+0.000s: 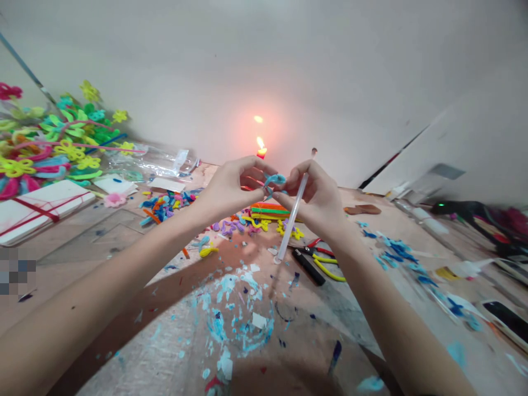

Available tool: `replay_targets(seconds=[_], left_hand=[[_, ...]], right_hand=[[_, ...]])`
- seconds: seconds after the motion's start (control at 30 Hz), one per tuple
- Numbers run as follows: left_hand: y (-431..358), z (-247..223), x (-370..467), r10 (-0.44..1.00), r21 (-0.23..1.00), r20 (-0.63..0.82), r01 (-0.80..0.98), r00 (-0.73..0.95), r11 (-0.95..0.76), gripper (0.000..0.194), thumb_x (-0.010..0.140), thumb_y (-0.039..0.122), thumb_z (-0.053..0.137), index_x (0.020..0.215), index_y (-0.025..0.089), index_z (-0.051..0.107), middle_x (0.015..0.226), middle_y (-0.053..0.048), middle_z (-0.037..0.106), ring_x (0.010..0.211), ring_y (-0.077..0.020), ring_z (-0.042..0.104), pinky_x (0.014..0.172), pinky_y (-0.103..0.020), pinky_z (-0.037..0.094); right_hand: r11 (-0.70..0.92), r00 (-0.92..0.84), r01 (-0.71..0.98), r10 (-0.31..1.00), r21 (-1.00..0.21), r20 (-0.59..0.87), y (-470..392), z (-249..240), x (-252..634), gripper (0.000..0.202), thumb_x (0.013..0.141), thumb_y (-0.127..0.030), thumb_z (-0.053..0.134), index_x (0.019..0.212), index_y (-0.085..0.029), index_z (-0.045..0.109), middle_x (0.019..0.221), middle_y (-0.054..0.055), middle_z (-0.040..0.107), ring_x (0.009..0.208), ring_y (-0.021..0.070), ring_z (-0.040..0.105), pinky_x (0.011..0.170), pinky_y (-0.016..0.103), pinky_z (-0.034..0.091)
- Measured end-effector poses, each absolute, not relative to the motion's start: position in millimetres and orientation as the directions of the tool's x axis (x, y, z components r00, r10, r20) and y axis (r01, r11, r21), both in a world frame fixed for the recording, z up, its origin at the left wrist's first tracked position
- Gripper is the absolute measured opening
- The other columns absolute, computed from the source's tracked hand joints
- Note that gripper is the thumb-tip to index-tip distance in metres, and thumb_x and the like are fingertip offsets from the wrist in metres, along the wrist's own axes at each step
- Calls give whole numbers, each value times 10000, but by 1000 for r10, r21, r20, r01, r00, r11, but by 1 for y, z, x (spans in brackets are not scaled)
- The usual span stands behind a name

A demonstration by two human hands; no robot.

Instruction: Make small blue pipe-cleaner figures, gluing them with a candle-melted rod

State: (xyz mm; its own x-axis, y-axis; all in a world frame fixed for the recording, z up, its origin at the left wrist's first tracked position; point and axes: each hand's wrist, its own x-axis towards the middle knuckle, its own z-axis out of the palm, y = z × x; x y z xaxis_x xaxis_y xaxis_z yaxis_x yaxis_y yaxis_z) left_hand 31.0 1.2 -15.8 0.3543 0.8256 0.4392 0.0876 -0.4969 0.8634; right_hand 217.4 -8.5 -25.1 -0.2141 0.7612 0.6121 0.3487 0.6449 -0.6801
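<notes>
A small light-blue fuzzy pipe cleaner piece [274, 180] is pinched in the fingertips of my left hand [231, 184]. My right hand [315, 198] is closed, with a translucent white glue stick [293, 220] tucked in its fingers. The stick slants, its darkened tip up and its lower end near the tabletop. Right fingertips come up close to the blue piece; whether they also grip it I cannot tell. Just behind my hands burns a red candle [261, 153], its lower part hidden.
Colourful pipe cleaner flowers [61, 137] heap at the left, beside a white box [41, 209]. Pliers [330, 264] and a black lighter-like object [308, 267] lie near my right wrist. Blue scraps [398, 250], a glue bottle [457, 270] and a phone [507, 319] are farther right.
</notes>
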Motion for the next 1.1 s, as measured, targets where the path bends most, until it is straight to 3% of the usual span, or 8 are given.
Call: replay_targets(seconds=[0.2, 0.67, 1.1], left_hand=[[3, -16, 28, 816, 854, 461, 76, 349, -514, 156, 799, 259, 682, 922, 164, 686, 848, -72, 763, 795, -178, 731, 699, -275, 585], [0, -11, 26, 765, 709, 592, 286, 255, -645, 129, 813, 257, 679, 873, 145, 699, 805, -57, 740, 702, -141, 694, 618, -241, 546], [1, -10, 25, 809, 772, 531, 250, 252, -585, 73, 809, 199, 672, 848, 137, 667, 746, -61, 734, 721, -159, 718, 622, -242, 534]], right_hand=[[624, -231, 309, 781, -718, 580, -9, -24, 217, 355, 708, -290, 784, 813, -255, 446, 777, -48, 623, 754, 149, 673, 698, 332, 579], [645, -232, 316, 764, -696, 602, -10, -25, 218, 338, 723, -257, 769, 854, -257, 458, 853, -24, 674, 817, 166, 700, 770, 369, 602], [685, -229, 377, 721, -623, 654, -10, -27, 216, 333, 757, -320, 768, 874, -262, 462, 853, -31, 641, 877, 180, 704, 771, 366, 606]])
